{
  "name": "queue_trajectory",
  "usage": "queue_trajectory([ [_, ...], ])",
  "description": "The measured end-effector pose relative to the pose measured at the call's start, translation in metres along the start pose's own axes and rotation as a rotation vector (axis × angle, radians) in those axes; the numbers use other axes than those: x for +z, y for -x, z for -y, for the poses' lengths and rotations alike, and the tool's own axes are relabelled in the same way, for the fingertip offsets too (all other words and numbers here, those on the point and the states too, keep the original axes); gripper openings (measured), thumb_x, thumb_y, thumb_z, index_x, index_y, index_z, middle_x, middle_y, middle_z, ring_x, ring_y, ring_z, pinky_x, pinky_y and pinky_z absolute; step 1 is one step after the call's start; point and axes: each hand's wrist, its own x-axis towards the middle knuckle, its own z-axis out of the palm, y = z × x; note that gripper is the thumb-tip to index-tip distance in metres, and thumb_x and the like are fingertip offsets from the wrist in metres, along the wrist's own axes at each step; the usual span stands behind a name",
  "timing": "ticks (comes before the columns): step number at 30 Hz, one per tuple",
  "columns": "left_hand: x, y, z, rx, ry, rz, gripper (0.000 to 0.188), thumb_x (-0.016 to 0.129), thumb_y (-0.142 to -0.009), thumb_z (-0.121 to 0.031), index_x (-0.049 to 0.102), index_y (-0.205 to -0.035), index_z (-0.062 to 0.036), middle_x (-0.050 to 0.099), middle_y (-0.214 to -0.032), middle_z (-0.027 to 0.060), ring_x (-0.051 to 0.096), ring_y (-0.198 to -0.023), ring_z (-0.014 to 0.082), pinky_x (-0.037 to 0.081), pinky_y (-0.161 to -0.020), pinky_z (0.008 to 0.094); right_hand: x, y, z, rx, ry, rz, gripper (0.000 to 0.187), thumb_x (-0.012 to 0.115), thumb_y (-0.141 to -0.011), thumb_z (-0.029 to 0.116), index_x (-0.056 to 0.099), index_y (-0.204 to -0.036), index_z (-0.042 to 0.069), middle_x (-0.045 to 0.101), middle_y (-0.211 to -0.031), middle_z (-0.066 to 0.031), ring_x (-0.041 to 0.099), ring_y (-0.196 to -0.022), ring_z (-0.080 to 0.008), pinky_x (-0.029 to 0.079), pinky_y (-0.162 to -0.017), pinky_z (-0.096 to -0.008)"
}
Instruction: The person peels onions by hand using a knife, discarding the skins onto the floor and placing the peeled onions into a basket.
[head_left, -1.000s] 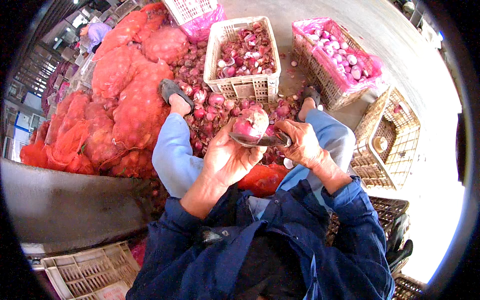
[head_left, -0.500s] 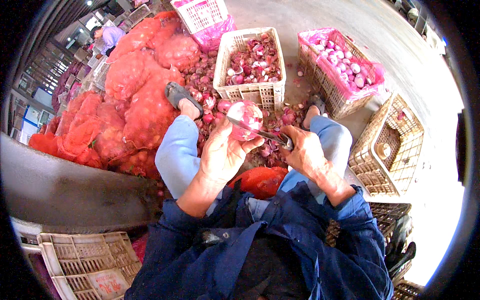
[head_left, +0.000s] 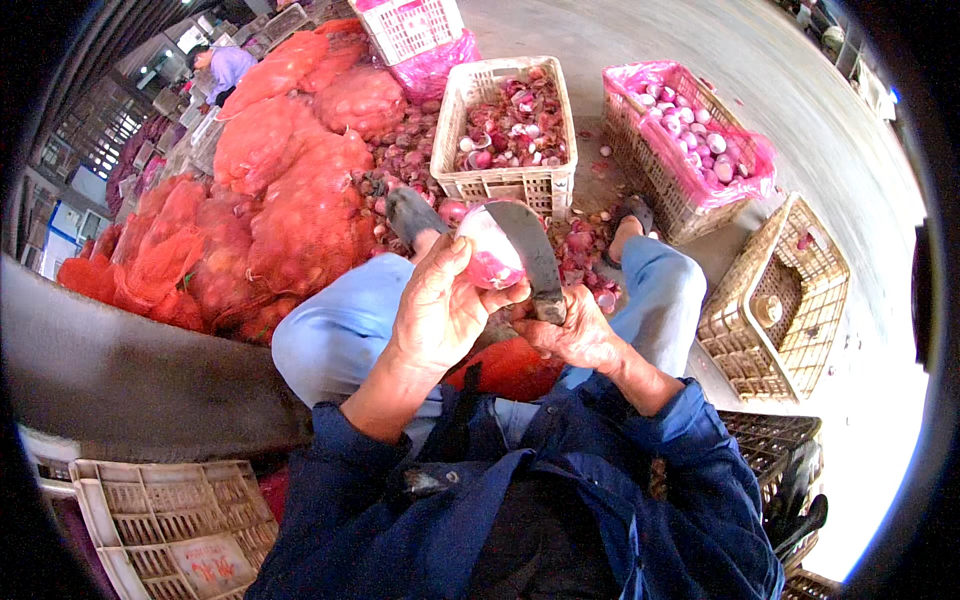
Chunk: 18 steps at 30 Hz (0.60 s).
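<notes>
My left hand holds a partly peeled red onion, its upper side pale and its lower side pinkish purple. In my right hand is a knife with a broad, curved blade and a dark handle end. The blade points up and away, flat side showing, against the right side of the onion. My fingers hide most of the handle. Both hands are over my lap, between my knees. Below them lies a piece of red net sack.
Ahead stands a crate with skins and trimmings. Right of it, a pink-lined crate holds peeled onions. Another crate lies at the right. Red net sacks are piled left, beside a low wall. Farther off, a person bends over.
The knife has turned from lying across the onion to pointing upward, its flat side showing. My right hand has shifted slightly left and down. My left knee has swung outward and the left foot has moved.
</notes>
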Motion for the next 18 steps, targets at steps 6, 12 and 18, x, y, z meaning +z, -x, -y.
queue_trajectory([
  [6, 0.005, -0.006, 0.005, -0.110, 0.023, -0.009, 0.040, 0.050, -0.100, -0.030, 0.050, -0.131, -0.0050, 0.062, -0.122, 0.0167, 0.063, -0.108, 0.0341, 0.054, -0.091, 0.0529, -0.029, 0.002, 0.009, 0.048, 0.046, 0.016, 0.006, 0.065, -0.085, 0.012, 0.065, -0.087, 0.006, 0.059, -0.071, 0.0044, 0.048, -0.058, -0.0036, 0.039, -0.051, -0.0234],
  [12, 0.002, -0.009, 0.011, -0.198, 0.045, -0.091, 0.045, 0.053, -0.098, -0.026, 0.045, -0.136, -0.0039, 0.060, -0.124, 0.0173, 0.064, -0.106, 0.0342, 0.057, -0.087, 0.0519, -0.051, 0.007, 0.006, 0.099, 0.071, 0.069, 0.010, 0.067, -0.081, 0.014, 0.068, -0.089, 0.008, 0.060, -0.067, 0.0037, 0.053, -0.055, -0.0053, 0.041, -0.046, -0.0230],
  [18, 0.005, -0.008, 0.019, -0.372, -0.043, 0.064, 0.054, 0.060, -0.093, -0.020, 0.041, -0.138, 0.0031, 0.056, -0.129, 0.0189, 0.062, -0.112, 0.0293, 0.060, -0.081, 0.0472, -0.071, 0.004, -0.001, 0.179, 0.149, 0.008, 0.017, 0.069, -0.083, 0.019, 0.067, -0.086, 0.003, 0.059, -0.060, 0.0014, 0.053, -0.046, -0.0083, 0.043, -0.044, -0.0243],
])
